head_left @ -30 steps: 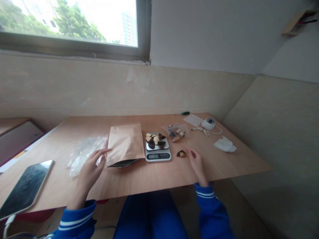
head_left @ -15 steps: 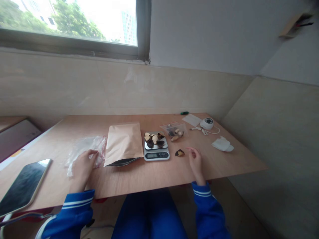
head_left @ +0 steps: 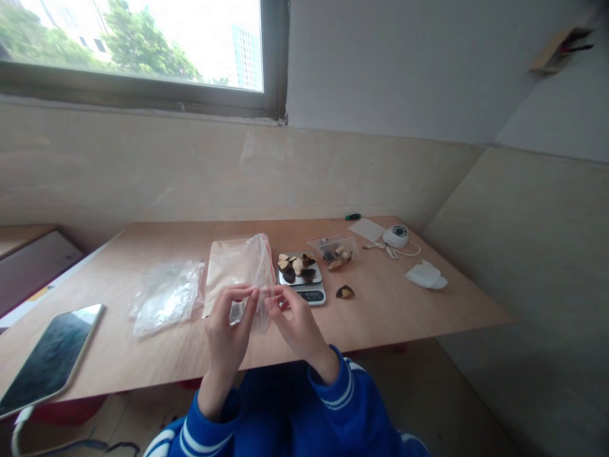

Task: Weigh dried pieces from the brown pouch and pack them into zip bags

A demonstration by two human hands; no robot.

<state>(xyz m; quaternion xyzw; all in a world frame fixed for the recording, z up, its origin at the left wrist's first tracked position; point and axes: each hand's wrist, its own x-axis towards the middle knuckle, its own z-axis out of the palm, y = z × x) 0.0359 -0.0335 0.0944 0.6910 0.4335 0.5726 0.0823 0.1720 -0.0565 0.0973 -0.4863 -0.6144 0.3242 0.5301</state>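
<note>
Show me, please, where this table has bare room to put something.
At the near edge, between phone and left hand; also between the loose brown piece and crumpled sheet. The middle is crowded: right hand, clear bag, paper bag, scale.

There are one bare left hand (head_left: pixel 229 330), one bare right hand (head_left: pixel 297 322), one held clear plastic bag (head_left: pixel 261 257), one brown paper pouch (head_left: pixel 217 263), one white-and-silver digital scale (head_left: pixel 313 296) and one black smartphone (head_left: pixel 52 355).

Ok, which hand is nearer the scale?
Right. The right hand is just by the near-left corner of the scale; the left hand is farther left, by the near edge of the paper bag.
</note>
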